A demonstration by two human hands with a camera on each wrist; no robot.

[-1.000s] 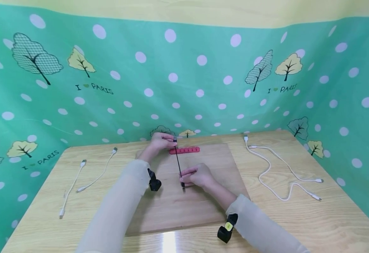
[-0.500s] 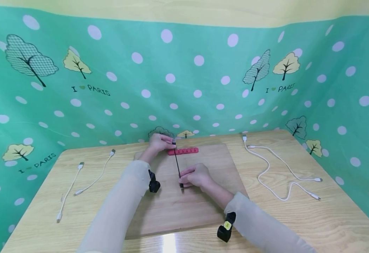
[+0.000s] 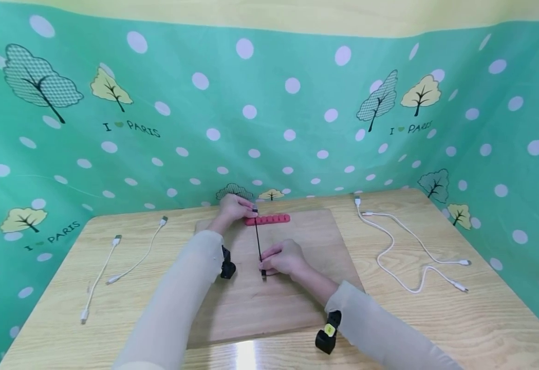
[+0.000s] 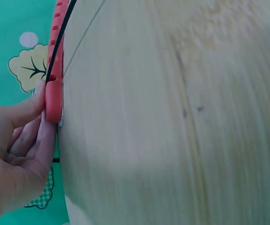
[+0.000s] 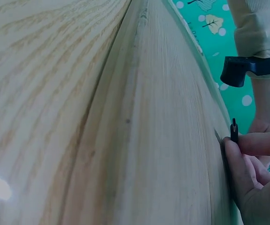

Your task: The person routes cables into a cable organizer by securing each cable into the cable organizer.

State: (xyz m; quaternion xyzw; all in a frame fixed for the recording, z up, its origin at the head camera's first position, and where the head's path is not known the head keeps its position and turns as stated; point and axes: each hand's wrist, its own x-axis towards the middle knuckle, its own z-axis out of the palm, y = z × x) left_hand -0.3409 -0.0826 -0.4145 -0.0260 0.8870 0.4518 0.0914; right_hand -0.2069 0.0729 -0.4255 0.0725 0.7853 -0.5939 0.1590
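A short black USB cable (image 3: 257, 239) is stretched straight between my two hands, crossing the left part of a red slotted cable holder (image 3: 276, 219). My left hand (image 3: 234, 207) pinches its far plug just behind the holder. In the left wrist view, the cable meets the red cable holder (image 4: 55, 101) at the slot closest to its end, with my thumb tip right beside it. Near the middle of the wooden board (image 3: 237, 318), my right hand (image 3: 285, 257) pinches the near end. The right wrist view shows the small black plug (image 5: 234, 131) sticking out past my fingertips.
Two white cables lie on the table (image 3: 47, 329) left of the board, one (image 3: 101, 277) nearer and one (image 3: 146, 252) farther. On the right are two longer white cables, one wavy (image 3: 391, 241) and one curved (image 3: 417, 239). A green patterned cloth (image 3: 274, 123) hangs behind.
The cable's near end has shifted slightly left with my right hand. Its far plug has come slightly lower, closer to the red holder. Both hands keep their pinch.
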